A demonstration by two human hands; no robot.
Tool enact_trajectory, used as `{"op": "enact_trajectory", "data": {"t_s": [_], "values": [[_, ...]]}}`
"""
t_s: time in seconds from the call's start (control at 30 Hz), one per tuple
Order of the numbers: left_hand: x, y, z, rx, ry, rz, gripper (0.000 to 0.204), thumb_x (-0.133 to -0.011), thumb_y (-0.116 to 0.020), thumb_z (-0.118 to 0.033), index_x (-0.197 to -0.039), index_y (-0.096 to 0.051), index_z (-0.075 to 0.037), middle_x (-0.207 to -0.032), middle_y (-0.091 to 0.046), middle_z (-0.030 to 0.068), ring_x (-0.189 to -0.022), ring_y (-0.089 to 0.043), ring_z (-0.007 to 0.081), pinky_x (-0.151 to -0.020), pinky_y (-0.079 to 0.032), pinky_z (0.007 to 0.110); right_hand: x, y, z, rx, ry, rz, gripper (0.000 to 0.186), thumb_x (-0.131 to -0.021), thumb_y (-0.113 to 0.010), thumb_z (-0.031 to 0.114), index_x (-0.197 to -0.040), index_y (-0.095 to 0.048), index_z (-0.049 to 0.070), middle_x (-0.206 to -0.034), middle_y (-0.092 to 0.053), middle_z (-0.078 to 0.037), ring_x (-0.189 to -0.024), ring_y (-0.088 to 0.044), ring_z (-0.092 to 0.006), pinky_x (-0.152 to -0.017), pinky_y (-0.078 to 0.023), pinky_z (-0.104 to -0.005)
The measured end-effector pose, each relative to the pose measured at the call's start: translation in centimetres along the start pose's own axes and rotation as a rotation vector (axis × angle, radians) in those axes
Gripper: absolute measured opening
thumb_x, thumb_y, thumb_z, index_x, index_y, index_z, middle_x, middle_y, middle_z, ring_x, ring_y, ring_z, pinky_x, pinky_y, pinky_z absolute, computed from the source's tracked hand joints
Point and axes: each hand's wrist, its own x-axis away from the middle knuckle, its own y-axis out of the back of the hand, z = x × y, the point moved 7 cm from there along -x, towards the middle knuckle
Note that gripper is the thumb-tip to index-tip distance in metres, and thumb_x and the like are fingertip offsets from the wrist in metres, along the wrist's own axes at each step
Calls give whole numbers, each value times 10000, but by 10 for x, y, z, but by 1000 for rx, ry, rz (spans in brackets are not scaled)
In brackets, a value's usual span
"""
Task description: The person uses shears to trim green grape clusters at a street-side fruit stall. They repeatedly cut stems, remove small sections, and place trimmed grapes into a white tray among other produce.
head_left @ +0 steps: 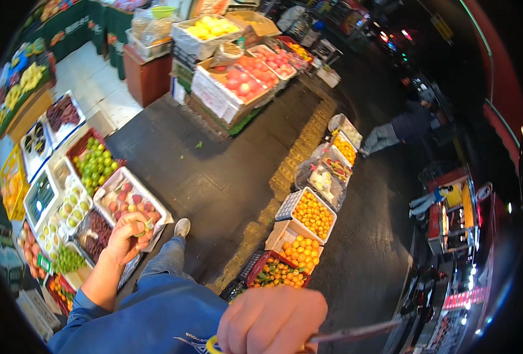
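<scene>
My left hand [126, 237] is closed, pinching a small greenish piece [146, 228], perhaps fruit; its exact kind is unclear. It is over the near edge of a white crate of reddish peaches [126, 200]. Close to the camera at the bottom, my right hand [276, 318] makes a fist around a knife. The knife's long thin blade [356, 333] sticks out to the right, and a curved yellow part [213, 344] shows on the fist's left side. The fingers hide most of its grip.
Green fruit [96, 167], dark grapes [94, 234] and pale fruit in foam nets [72, 206] fill boxes at left. Orange citrus [312, 216] sits in a row of crates at right. A stand of boxed fruit [241, 82] stands ahead. A person [400, 124] is on the dark street.
</scene>
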Motion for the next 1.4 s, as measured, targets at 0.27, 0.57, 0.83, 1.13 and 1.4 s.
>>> {"op": "enact_trajectory", "data": {"t_s": [0.27, 0.57, 0.83, 1.13, 1.4], "values": [[-222, -128, 11, -67, 259, 456, 96, -883, -635, -37, -932, -667, 39, -885, -667, 181, -582, -518, 120, -487, -389, 230, 60, 229, 0, 571, -854, -896, 288, -876, -681, 91, -1150, -678, 1, -955, -697, -41, -814, -636, -98, -754, -512, -244], [-436, -237, 80, -554, 438, 494, 137, -849, -618, -14, -958, -687, 30, -716, -637, 51, -535, -468, 64, -484, -338, 221, 150, 439, 36, 437, -497, -1253, 304, -935, -657, 60, -1229, -628, -11, -1018, -670, -46, -879, -605, -108, -805, -501, -262], [-647, -331, 156, -607, 434, 331, 127, -844, -624, -18, -948, -684, 22, -696, -622, 50, -523, -532, 106, -471, -403, 248, 161, 664, 142, 604, -446, -1232, 275, -955, -678, 114, -1192, -664, -24, -1025, -671, -19, -920, -601, -77, -817, -499, -241], [-852, -439, 201, -308, 528, 310, 378, -880, -616, -133, -1198, -625, 70, -906, -666, 75, -625, -555, 99, -494, -444, 212, 136, 889, 253, 1030, -813, -1145, 348, -919, -709, 212, -1213, -658, 33, -898, -687, -55, -814, -598, -98, -773, -518, -294], [-1113, -471, 270, -68, 708, 303, 259, -961, -621, -194, -1122, -623, 9, -893, -665, 104, -630, -594, 155, -497, -481, 264, 135, 1146, 305, 919, -793, -1137, 393, -919, -689, 206, -1271, -648, 36, -955, -717, -73, -866, -629, -114, -808, -520, -291]]}}
